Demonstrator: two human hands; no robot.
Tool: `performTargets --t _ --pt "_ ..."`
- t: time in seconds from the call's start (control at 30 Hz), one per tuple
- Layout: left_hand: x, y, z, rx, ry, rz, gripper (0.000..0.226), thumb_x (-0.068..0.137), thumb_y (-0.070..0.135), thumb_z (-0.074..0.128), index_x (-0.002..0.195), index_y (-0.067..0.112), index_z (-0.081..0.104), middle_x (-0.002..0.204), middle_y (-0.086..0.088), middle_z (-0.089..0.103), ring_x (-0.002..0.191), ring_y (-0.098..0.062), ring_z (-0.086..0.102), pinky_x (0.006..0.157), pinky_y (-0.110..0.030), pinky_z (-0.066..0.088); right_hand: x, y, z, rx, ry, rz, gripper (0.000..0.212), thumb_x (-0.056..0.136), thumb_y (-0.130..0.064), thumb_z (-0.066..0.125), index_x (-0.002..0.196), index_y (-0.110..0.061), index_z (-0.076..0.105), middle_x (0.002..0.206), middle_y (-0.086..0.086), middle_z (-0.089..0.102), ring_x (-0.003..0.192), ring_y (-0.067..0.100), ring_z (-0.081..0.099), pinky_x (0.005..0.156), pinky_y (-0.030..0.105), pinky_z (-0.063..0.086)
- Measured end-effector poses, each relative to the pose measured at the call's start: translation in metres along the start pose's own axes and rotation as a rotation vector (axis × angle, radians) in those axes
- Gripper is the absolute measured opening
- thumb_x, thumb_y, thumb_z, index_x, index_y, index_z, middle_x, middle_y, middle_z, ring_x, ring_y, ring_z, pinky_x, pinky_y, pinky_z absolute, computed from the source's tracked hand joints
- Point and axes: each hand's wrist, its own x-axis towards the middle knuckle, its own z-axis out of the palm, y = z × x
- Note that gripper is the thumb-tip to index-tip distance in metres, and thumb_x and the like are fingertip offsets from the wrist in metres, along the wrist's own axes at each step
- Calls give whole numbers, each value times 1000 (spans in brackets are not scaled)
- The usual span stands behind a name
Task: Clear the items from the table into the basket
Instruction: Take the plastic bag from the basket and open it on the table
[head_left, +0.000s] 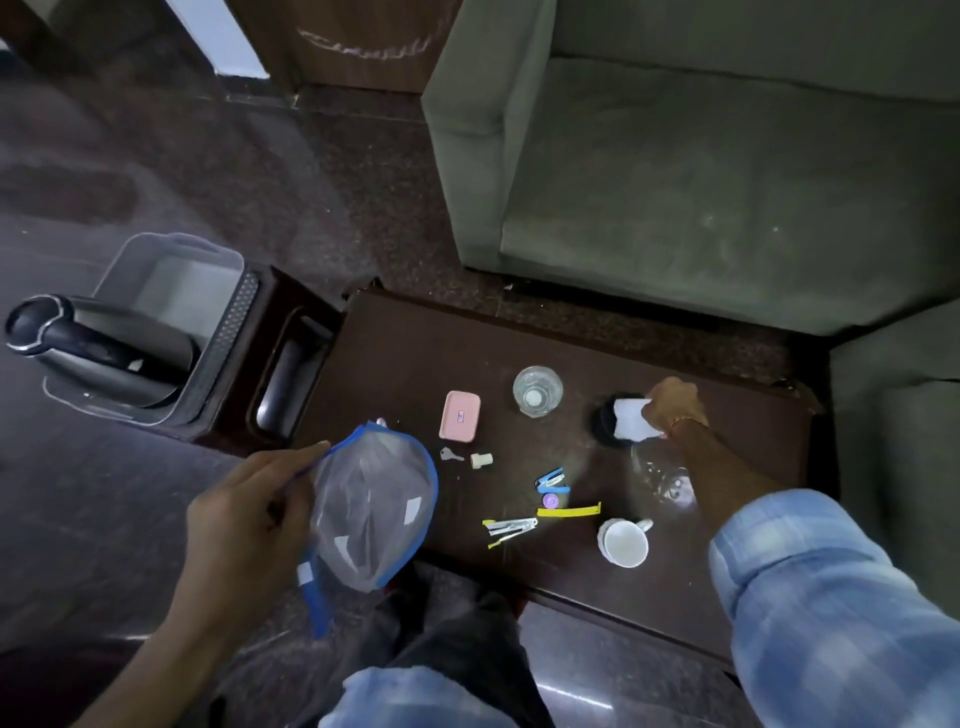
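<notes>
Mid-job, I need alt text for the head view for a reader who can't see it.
Over a dark wooden table, the left hand holds a clear blue-edged zip pouch while the right hand grips a white-labelled dark jar. A white mug, pink case and staplers remain; the grey basket holds a kettle.

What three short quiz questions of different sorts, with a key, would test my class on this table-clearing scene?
1. True or false: the left hand holds a clear pouch with blue trim.
2. Multiple choice: the white mug stands A) on the sofa, B) on the table near its front edge, C) in the basket.
3. Fill in: in the grey basket on the floor lies a black ____.

Key
1. True.
2. B.
3. Kettle. Meanwhile the right hand grips a white item at the dark round object.
</notes>
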Motion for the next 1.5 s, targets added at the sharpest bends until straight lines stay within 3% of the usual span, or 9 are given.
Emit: performTargets --t 0.13,0.3,0.57,0.7,0.93,1.1,1.27,1.43,1.5 --pt "-15 -3 6 33 -23 3 37 79 -15 67 105 11 74 93 0 70 68 14 58 64 3 40 12 -2 11 -51 55 -14 40 84 -5 61 124 1 61 132 27 54 119 43 56 97 44 49" --pt "-25 -4 16 47 -79 47 38 76 -18 68 105 5 74 95 2 67 72 23 54 68 5 41 14 2 20 -132 96 -117 39 83 -5 66 119 4 56 124 29 57 113 46 58 90 45 51" --pt "-22 -3 27 14 -30 94 40 75 -18 67 104 9 74 94 10 64 75 22 55 69 6 38 -11 13 19 173 259 -60 42 87 -9 64 121 7 47 119 33 58 109 47 59 87 45 52" --pt "-20 1 28 -44 -38 109 39 80 -13 65 108 13 73 93 12 64 74 11 60 64 3 39 -34 27 14 353 338 -94 51 84 -15 67 128 4 50 116 30 62 108 43 61 90 44 52" --pt "-12 -11 25 -111 -31 53 37 85 -3 64 114 19 71 97 16 62 76 11 61 67 1 42 -91 51 17 525 469 -67 29 84 -14 67 111 -3 65 101 18 73 96 30 69 90 24 46" --pt "-7 -28 22 -190 -2 70 35 86 -1 65 116 17 69 97 9 64 72 -9 63 67 -14 50 -146 56 25 601 501 -37 21 82 -16 69 102 -10 71 94 10 75 82 16 66 78 13 39" --pt "5 -41 21 -212 -21 88 34 86 1 65 116 17 70 99 10 65 69 -11 65 69 -19 52 -190 51 30 667 544 43 20 80 -17 71 99 -11 73 92 7 74 78 10 61 69 4 34" --pt "17 -56 19 -213 -55 117 33 87 2 64 116 17 69 99 8 67 73 -2 64 68 -1 44 -227 32 41 736 526 64 17 81 -16 71 97 -14 74 88 1 74 75 7 65 76 10 42" --pt "22 -65 16 -220 -64 111 33 88 3 63 117 19 69 97 12 65 77 5 62 68 3 41 -240 18 53 750 477 36 17 80 -12 71 96 -13 74 87 1 74 67 -6 62 71 -1 40"
